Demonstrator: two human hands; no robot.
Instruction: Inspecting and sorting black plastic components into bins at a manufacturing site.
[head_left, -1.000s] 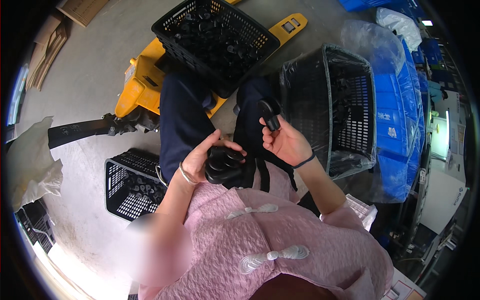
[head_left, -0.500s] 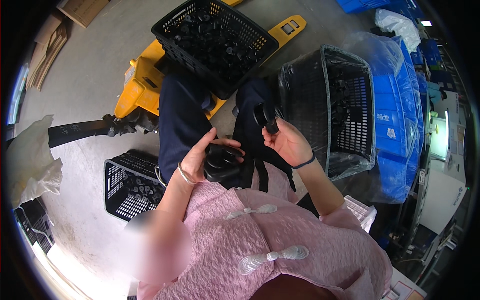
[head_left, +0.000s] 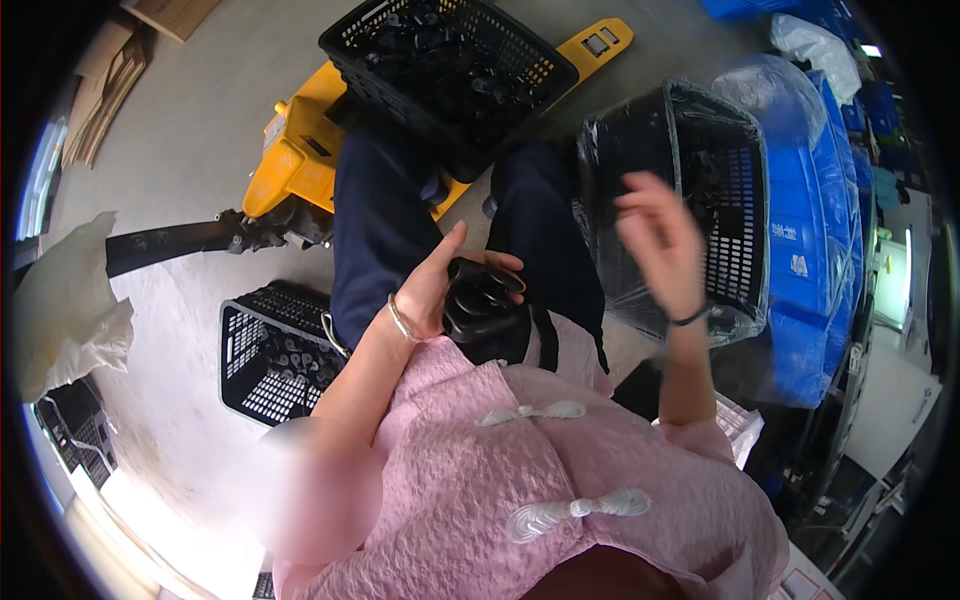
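My left hand (head_left: 428, 292) is closed around several glossy black, rounded plastic parts (head_left: 482, 296) over my lap, its thumb pointing up and away from them. My right hand (head_left: 662, 245) is raised in front of the plastic-lined black crate (head_left: 628, 150) on my right. Its fingers are apart and somewhat smeared by motion, and nothing shows in them. Dark parts lie inside that crate, partly hidden by its film and by my hand.
Ahead, a black crate (head_left: 345, 62) full of similar parts sits on a yellow pallet jack (head_left: 290, 165). A smaller black basket (head_left: 232, 365) holding parts stands at my left. Blue bins (head_left: 800, 250) under clear film line the right side. Flattened cardboard (head_left: 105, 105) leans far left.
My right hand has moved right and up toward the lined crate, and the black part it held no longer shows in it. My left hand still holds its parts, slightly further right in view.
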